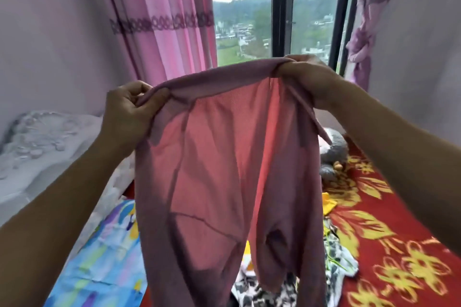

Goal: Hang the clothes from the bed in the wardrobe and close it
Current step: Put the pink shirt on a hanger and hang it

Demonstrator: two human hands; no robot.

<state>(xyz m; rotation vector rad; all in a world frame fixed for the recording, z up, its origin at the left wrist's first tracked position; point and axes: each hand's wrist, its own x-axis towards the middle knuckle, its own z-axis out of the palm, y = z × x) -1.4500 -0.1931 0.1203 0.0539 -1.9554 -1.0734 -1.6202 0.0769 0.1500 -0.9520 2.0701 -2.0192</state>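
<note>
Head view: the red blanket (374, 244) on the bed carries yellow flowers and, near its right edge, yellow strokes too blurred to read.

The mauve garment (224, 169) is held up in the air over the bed, in front of the window (282, 20). Its thick top band is stretched between the two hands. The left hand (127, 109) pinches the band's left end with curled fingers and thumb. The right hand (306, 75), held higher, has its fingers closed round the right end. A narrow strip hangs from the band just below the right hand. The cloth is thin. Daylight glows pink-red through the middle, and the edges and seams look darker. Two lower parts hang down past the bottom edge of the picture.

Under the hem lie a black-and-white cloth (264, 291) and a yellow cloth (328, 203), with a grey soft toy (333, 149) near the window. To the left lie a blue patterned sheet (99, 257) and a white headboard (37, 144). A pink curtain (169, 20) hangs on the left of the window.
</note>
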